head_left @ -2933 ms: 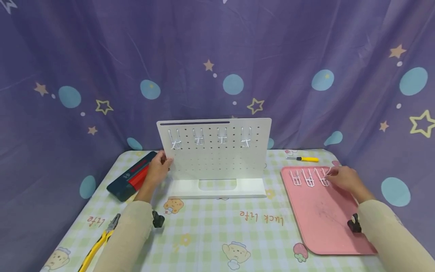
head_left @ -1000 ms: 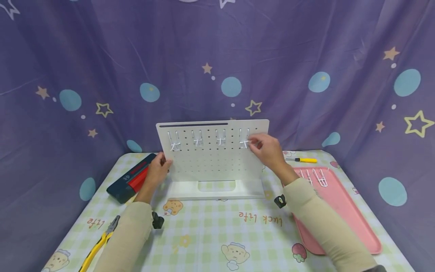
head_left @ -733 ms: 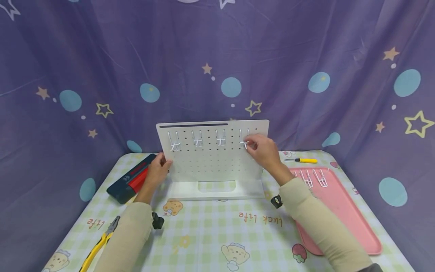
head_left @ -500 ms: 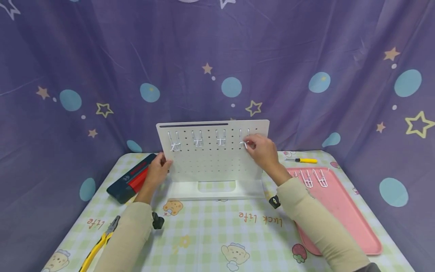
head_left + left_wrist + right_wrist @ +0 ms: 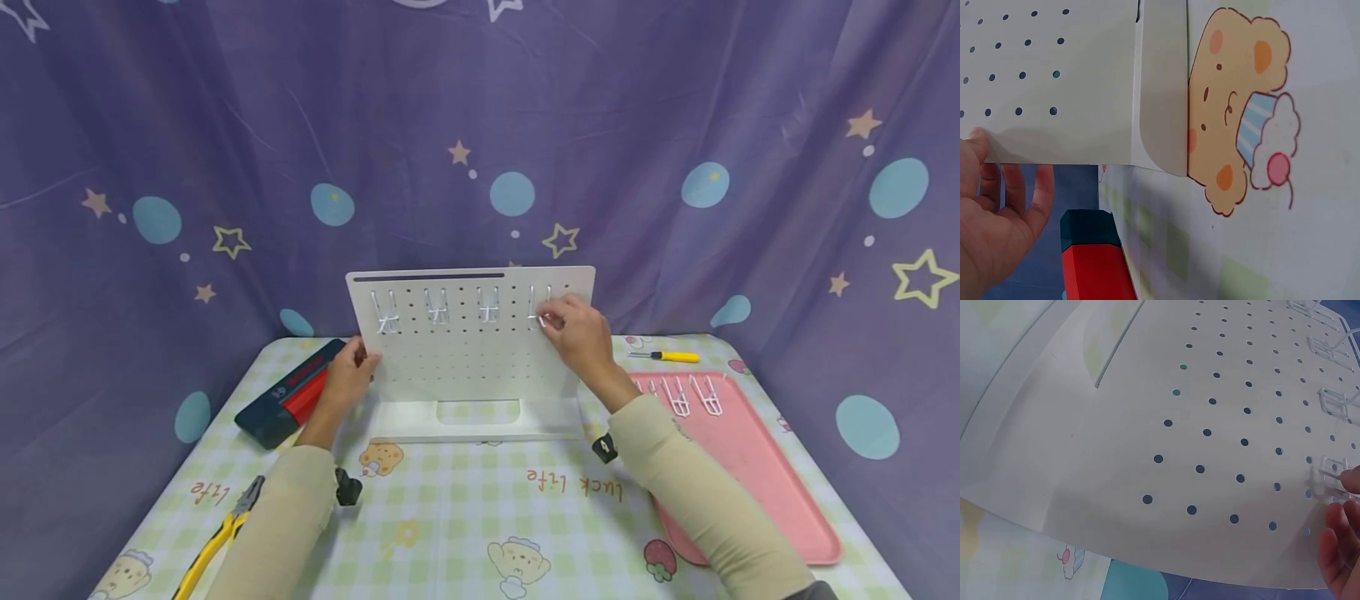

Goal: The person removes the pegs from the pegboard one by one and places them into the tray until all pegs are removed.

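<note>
A white pegboard (image 5: 465, 358) stands upright on its base at the back of the table. My left hand (image 5: 351, 371) holds its left edge; in the left wrist view the thumb lies on the front face and the other fingers are behind the edge. Several white wire hooks hang in a row along the upper part of the board. At the rightmost hook (image 5: 532, 315), my right hand (image 5: 579, 335) pinches the lower front end between thumb and index finger. The fingers cover part of this hook; in the right wrist view it sits at the right border.
On the right lies a pink tray (image 5: 757, 483) with several more white wire hooks (image 5: 678, 400). Behind it is a yellow-handled screwdriver (image 5: 675, 357). A dark green and red case (image 5: 288, 404) lies left of the board, and yellow-handled pliers (image 5: 213, 546) lie at the front left.
My right hand has moved left from the hooks on the tray to the board's rightmost hook, then shifted slightly onto its end. My left hand has stayed on the board's edge.
</note>
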Action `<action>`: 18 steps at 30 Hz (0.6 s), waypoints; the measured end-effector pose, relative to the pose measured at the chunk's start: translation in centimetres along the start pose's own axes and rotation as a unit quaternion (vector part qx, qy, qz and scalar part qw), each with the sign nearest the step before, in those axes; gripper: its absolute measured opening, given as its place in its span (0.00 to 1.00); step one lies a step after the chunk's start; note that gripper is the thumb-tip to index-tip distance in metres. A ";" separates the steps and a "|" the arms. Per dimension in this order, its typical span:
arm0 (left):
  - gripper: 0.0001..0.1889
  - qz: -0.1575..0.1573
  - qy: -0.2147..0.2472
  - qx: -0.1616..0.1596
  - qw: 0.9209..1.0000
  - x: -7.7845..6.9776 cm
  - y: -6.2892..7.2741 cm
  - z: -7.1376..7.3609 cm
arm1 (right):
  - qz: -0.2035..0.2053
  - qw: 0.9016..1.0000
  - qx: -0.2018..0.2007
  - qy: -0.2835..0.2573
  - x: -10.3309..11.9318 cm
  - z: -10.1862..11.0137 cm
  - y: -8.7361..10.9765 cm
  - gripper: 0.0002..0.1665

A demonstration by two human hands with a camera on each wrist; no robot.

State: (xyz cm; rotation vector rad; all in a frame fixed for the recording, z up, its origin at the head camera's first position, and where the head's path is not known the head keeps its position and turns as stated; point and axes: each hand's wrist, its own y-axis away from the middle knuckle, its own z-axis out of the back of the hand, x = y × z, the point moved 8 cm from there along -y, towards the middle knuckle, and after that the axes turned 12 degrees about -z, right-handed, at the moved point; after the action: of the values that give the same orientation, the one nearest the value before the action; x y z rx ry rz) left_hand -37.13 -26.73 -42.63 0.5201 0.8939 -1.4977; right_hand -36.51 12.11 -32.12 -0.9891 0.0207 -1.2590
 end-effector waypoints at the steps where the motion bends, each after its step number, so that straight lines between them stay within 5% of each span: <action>1: 0.14 -0.001 0.000 0.000 1.000 0.0 0.0 0.0 | 0.002 1.000 -0.002 0.001 0.0 0.0 0.0 0.06; 18: 0.12 -0.003 -0.009 -0.002 1.000 0.0 0.0 0.1 | 0.025 1.000 -0.014 -0.008 0.3 0.5 0.3 0.07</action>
State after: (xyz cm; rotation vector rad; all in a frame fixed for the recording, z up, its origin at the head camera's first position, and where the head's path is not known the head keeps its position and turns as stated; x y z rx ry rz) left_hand -37.09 -26.80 -42.60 0.4999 0.8851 -1.5025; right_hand -35.91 12.12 -31.87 -1.0165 0.0506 -1.2089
